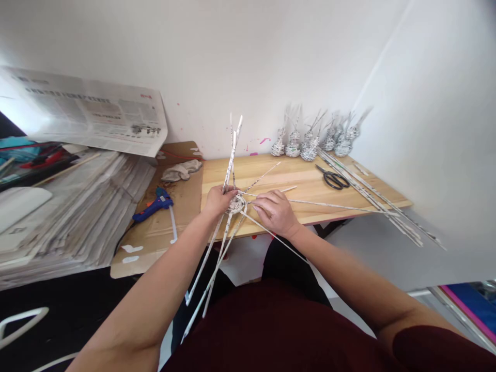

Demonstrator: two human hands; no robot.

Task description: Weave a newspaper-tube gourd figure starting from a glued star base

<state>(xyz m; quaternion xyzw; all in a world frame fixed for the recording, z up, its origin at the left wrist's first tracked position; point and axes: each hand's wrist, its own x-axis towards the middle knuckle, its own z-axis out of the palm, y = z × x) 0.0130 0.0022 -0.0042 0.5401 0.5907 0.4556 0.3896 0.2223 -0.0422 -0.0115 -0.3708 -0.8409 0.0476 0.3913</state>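
A small round woven base [235, 204] of rolled newspaper sits at the front edge of the wooden table, its long paper rods fanning out in several directions. My left hand [219, 200] is closed on the left rim of this base, thumb on top. On its right side, my right hand [274, 211] pinches a paper rod between thumb and fingers, slightly apart from the base. Several rods hang over the table edge toward my lap; others point up toward the wall.
Behind stand several woven gourd shapes [309, 146]. Black scissors [332, 177] lie near long paper rods [372, 198] at the right. Leftward are a blue glue gun [154, 204] on cardboard [155, 248], a glove [182, 170] and stacked newspapers [96, 212].
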